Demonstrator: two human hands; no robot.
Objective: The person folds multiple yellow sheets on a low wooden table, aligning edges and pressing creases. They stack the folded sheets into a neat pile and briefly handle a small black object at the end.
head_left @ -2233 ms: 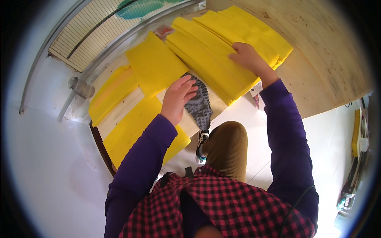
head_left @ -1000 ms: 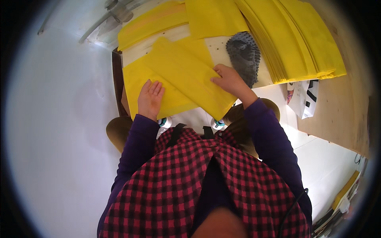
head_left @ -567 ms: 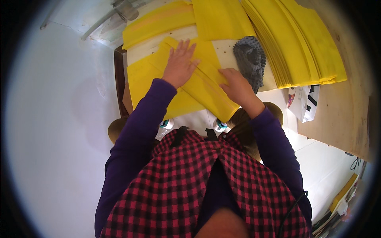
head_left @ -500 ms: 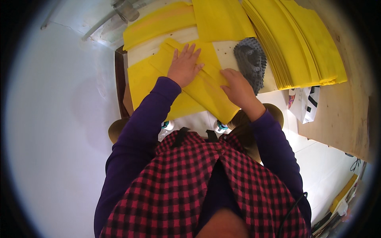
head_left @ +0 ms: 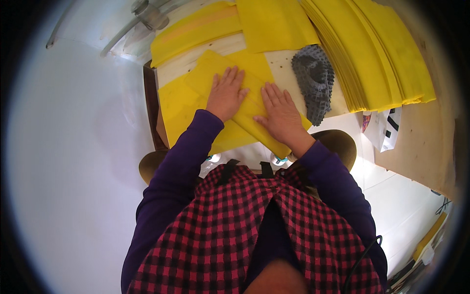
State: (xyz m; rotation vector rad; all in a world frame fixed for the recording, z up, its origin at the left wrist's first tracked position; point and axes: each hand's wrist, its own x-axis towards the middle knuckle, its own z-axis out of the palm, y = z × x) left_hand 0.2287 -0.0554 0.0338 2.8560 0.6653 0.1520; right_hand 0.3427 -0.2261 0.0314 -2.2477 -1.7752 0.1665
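Note:
A folded piece of yellow fabric (head_left: 250,110) lies slantwise over a flat yellow sheet (head_left: 183,105) at the near side of the wooden table. My left hand (head_left: 227,94) rests flat on the folded piece with its fingers extended. To its right, my right hand (head_left: 282,113) also lies flat on the fabric, fingers stretched out, near the folded piece's right side. Neither hand grips anything. A grey, nubby-textured cloth item (head_left: 315,83) sits on the table just right of my right hand.
Tall stacks of folded yellow fabric (head_left: 362,59) fill the far right. More yellow pieces (head_left: 196,30) lie along the table's far edge, beside another yellow sheet (head_left: 276,24). A white printed bag (head_left: 390,130) hangs below the right stack, next to a wooden panel (head_left: 416,152).
My right hand has gone from curled at the fabric's right edge to lying flat across it. The fabric's right part now appears folded over, and my left hand has slid slightly nearer.

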